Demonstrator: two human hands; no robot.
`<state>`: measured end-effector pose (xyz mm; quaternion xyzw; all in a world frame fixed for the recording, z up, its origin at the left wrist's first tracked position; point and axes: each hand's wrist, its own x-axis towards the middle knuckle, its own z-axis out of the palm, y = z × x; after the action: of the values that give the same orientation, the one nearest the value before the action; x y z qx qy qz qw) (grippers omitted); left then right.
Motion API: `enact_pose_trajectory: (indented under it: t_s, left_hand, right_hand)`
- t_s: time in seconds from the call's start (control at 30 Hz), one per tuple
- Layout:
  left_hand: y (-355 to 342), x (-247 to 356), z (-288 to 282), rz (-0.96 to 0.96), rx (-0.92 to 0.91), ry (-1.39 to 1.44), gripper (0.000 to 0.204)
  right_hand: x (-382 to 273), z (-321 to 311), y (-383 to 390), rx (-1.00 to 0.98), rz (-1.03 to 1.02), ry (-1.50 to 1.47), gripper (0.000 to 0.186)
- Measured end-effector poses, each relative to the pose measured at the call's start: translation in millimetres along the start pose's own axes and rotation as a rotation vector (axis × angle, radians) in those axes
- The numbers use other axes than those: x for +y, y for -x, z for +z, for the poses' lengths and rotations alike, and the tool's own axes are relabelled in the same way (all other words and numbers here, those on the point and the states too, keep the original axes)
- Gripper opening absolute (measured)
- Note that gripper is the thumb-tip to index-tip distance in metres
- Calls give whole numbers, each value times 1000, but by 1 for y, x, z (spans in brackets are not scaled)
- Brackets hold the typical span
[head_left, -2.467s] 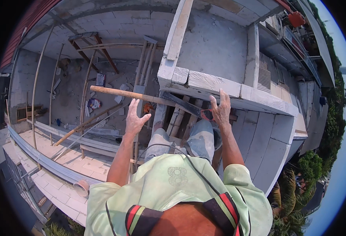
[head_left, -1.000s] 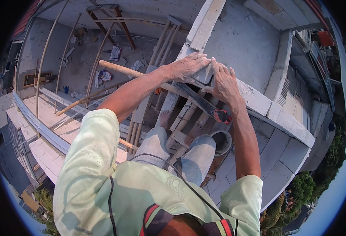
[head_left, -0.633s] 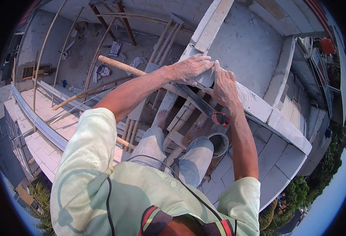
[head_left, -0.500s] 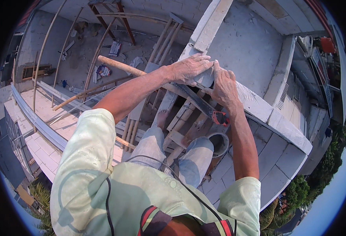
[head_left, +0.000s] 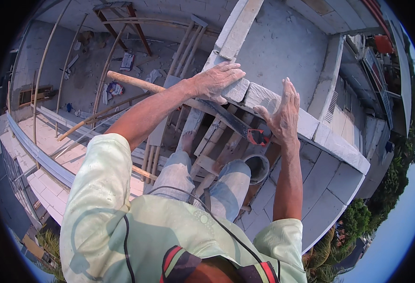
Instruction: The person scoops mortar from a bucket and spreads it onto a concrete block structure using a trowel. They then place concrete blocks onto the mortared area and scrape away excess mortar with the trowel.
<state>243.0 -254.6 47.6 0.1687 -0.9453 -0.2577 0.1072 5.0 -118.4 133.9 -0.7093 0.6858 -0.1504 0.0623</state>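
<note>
My left hand (head_left: 218, 81) lies flat on the wall's corner, fingers stretched out over a small pale grey block (head_left: 237, 90). Beside that piece, a rough-topped block (head_left: 261, 97) continues the wall, with a narrow dark joint between the two. My right hand (head_left: 284, 111) is open at this block's right end, fingers pointing away and thumb spread; whether it touches the block, I cannot tell. Below and between my hands, a handsaw with a red and black handle (head_left: 258, 137) lies slanting, its dark blade partly under my left hand.
A grey bucket (head_left: 256, 169) stands by my knee. Bamboo poles and wooden planks (head_left: 211, 136) form a platform under my bare feet. One thick pole (head_left: 134, 81) juts left beneath my left forearm. The block wall (head_left: 342, 147) runs right; a lower floor with debris (head_left: 127, 61) lies left.
My hands have moved apart: the right one has shifted right along the wall from the left fingertips, uncovering the blocks and the joint. My left hand stays on the corner.
</note>
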Motion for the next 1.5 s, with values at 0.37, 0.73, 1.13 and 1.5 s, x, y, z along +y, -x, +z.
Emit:
enact_pose_trajectory:
  t_s: [0.37, 0.73, 1.13, 1.5]
  left_hand:
    - [-3, -3, 5, 58, 33, -57, 91]
    - [-6, -2, 1, 62, 12, -115, 91]
    - [65, 29, 13, -112, 443, -86, 93]
    - [27, 30, 12, -51, 245, -211, 98]
  right_hand:
    - [37, 7, 51, -58, 166, 270, 85]
    - [40, 10, 56, -9, 159, 240, 85]
    - [41, 8, 57, -25, 164, 243, 83]
    - [42, 11, 57, -39, 184, 217, 84]
